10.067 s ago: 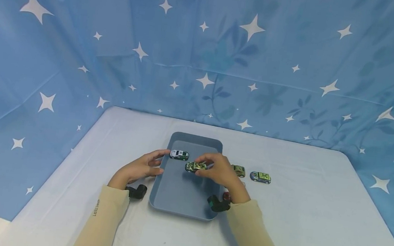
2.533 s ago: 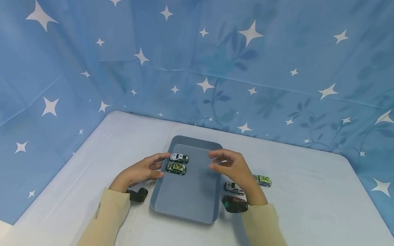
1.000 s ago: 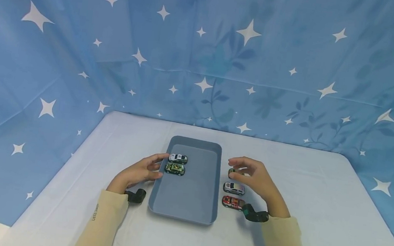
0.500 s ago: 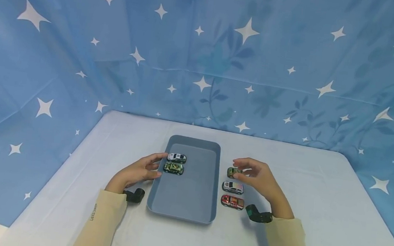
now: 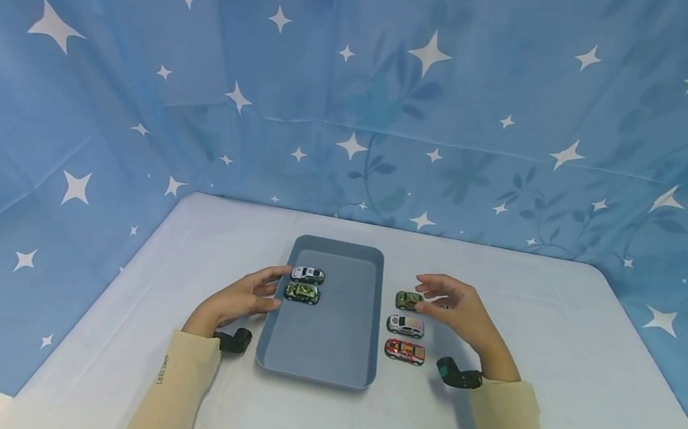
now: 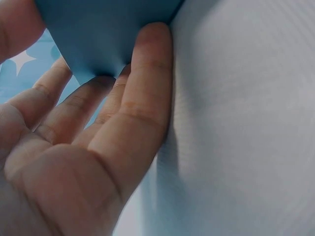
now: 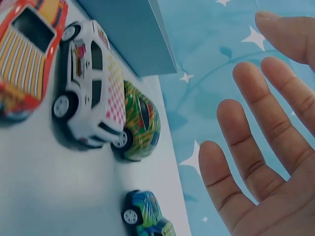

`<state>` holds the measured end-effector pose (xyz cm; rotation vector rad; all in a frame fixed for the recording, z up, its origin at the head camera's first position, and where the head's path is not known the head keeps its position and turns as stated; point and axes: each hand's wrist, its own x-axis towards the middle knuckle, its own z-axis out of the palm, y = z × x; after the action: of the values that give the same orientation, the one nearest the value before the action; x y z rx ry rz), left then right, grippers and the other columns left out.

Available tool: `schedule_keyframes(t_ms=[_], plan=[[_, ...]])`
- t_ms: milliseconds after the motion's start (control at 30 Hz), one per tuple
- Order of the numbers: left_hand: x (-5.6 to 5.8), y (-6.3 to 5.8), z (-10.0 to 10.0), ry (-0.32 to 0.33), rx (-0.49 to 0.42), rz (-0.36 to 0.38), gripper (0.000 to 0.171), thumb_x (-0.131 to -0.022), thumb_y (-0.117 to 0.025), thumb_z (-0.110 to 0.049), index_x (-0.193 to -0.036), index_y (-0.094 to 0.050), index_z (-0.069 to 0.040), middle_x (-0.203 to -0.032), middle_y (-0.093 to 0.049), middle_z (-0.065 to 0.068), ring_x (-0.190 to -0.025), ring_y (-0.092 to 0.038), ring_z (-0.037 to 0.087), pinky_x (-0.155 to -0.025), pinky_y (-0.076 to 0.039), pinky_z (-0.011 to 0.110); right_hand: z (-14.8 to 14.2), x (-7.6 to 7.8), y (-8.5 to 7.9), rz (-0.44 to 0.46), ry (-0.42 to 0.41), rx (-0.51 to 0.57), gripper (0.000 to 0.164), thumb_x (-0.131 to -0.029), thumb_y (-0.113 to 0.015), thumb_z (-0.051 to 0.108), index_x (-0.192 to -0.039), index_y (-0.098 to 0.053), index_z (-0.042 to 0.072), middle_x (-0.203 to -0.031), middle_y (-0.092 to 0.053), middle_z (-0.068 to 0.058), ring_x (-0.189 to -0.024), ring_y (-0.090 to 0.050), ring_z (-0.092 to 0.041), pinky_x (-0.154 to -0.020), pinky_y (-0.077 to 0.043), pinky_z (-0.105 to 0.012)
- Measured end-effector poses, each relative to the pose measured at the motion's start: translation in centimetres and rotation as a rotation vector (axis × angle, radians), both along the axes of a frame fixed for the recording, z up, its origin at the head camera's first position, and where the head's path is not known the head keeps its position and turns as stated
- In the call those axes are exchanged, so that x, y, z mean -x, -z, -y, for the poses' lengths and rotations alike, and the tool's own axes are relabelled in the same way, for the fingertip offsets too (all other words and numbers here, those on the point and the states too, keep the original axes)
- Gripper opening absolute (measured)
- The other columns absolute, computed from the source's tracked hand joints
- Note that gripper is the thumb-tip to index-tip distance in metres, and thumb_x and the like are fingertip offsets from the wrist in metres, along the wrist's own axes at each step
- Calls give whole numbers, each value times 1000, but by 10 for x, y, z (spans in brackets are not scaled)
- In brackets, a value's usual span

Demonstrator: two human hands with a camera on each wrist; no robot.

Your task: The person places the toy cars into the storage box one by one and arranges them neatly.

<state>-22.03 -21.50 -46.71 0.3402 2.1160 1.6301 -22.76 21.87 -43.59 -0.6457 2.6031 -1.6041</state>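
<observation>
My left hand [image 5: 241, 298] stays at the left side of a grey-blue tray [image 5: 325, 350]; in the left wrist view its loosely bent fingers [image 6: 147, 83] touch the tray's outer wall. Inside, a white-and-green toy car [image 5: 308, 275] stands with a green camouflage toy car [image 5: 302, 293] just in front of it. My right hand [image 5: 462, 316] hovers right of the tray with relaxed fingers, holding nothing. Nearest it is a green patterned toy car [image 5: 408, 300], partly behind the thumb. A blue-green toy car [image 7: 147, 214] is mostly hidden by this hand in the head view.
On the white table [image 5: 307, 423], a white checkered toy car [image 5: 405, 325] and a red-orange toy car [image 5: 405, 351] line up in front of the green one, along the tray's right side. A blue star-patterned cloth [image 5: 358, 89] hangs behind the table.
Ten seconds ago my right hand held the camouflage car over the tray; now that car stands inside. Over the last second the right hand drifts slightly right, uncovering more of the green car.
</observation>
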Motion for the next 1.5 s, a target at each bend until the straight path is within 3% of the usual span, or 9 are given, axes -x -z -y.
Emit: schedule_keyframes(t_ms=[433,733,933,1133,1233,1400,1500], plan=[[-1,0,-1,3,-5,-1,76,-106,-65,-4,-171,-26,-3,-177,-8,32,-159,-15,59,-121,-33,71,-16,3,9,15,64,-46,44,-98,-78,3,-138,-65,-10,-126,-72,-25,-114,-68,-43,-95,-57,-28],[-1,1,-1,-4,-18,4,76,-105,-65,-2,-171,-26,-2,-176,-8,32,-159,-15,59,-121,-34,69,-26,4,11,17,107,-80,45,-98,-80,5,-139,-66,-8,-125,-74,-23,-108,-71,-22,-92,-57,-25],[-1,0,-1,-2,-14,5,75,-106,-64,-3,-171,-27,-4,-177,-8,30,-159,-14,58,-121,-33,70,-31,5,12,29,130,-99,44,-98,-79,5,-138,-66,-9,-125,-73,-25,-114,-69,-39,-91,-57,-25],[-1,0,-1,-4,-15,3,75,-106,-64,-3,-171,-26,-3,-177,-9,30,-159,-15,58,-121,-33,70,-36,7,17,40,161,-122,45,-98,-80,7,-138,-67,-8,-128,-73,-24,-117,-68,-40,-93,-56,-26],[-1,-1,-1,-5,-12,4,76,-106,-64,-3,-171,-26,-3,-177,-9,31,-159,-16,58,-121,-33,70,-38,8,19,42,173,-125,45,-98,-79,8,-138,-67,-7,-129,-73,-25,-119,-67,-42,-96,-57,-35],[-1,0,-2,-3,-13,8,75,-106,-64,-2,-171,-26,-3,-177,-9,31,-159,-15,58,-121,-33,69,-43,7,22,56,179,-111,44,-99,-78,7,-139,-66,-8,-133,-70,-28,-128,-63,-49,-105,-53,-60],[-1,0,-2,-3,-10,4,75,-106,-64,-2,-171,-26,-3,-177,-9,31,-159,-16,59,-121,-34,70,-45,8,24,64,176,-99,44,-100,-77,6,-140,-65,-8,-135,-69,-29,-133,-60,-51,-110,-48,-67]])
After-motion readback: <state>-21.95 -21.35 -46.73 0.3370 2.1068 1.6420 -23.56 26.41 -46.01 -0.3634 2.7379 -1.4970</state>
